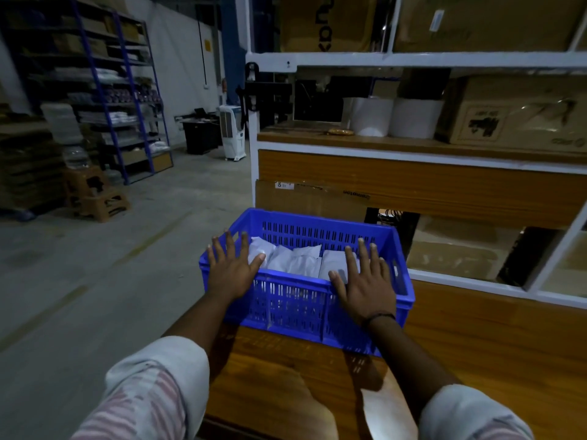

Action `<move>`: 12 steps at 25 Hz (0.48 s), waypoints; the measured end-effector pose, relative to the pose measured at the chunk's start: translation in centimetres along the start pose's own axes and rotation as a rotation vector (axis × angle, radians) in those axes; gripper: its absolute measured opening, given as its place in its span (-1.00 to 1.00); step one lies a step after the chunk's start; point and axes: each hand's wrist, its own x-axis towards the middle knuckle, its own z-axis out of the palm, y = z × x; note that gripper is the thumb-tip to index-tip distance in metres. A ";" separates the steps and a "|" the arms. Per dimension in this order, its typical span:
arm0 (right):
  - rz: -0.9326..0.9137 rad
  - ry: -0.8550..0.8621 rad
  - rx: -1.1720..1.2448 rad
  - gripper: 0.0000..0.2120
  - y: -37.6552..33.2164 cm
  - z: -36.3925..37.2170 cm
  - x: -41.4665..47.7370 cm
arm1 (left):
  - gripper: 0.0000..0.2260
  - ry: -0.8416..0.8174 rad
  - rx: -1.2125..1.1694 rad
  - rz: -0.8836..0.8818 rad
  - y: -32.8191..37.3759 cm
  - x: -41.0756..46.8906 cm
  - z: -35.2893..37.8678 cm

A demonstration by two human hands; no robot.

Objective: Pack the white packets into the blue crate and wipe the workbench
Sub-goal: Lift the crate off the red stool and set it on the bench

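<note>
Workbench (286, 369) nearest, wood top, both forearms reaching across it. Blue crate (295, 306) sits at its far left end, by the edge. Left hand (233, 265) is flat on the crate's left rim, fingers spread, gripping nothing. Right hand (365, 281) is flat over the near-right rim, fingers straight, also gripping nothing. White packets (295, 258) lie inside the crate, side by side. Behind: shelf unit with two white rolls (394, 117) and a cardboard box (508, 112). Far left: blue rack (95, 74), air cooler (232, 131).
</note>
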 end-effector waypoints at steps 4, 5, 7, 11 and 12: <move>-0.142 0.089 -0.062 -0.22 0.6 1.3 -3.1 | -0.23 0.093 -0.120 0.006 -0.1 -2.5 1.0; -0.140 0.076 -0.070 -0.20 0.6 1.8 -4.0 | -0.21 0.101 -0.123 0.036 -0.5 -2.9 1.3; -0.127 0.066 -0.071 -0.18 0.5 2.4 -5.6 | -0.19 0.114 -0.105 0.088 -1.5 -3.9 1.8; -0.110 0.025 -0.068 -0.16 0.1 2.4 -7.6 | -0.15 0.082 -0.114 0.124 -2.5 -6.3 2.6; -0.102 0.008 -0.063 -0.15 0.1 2.1 -7.9 | -0.13 0.065 -0.104 0.123 -2.8 -6.8 2.6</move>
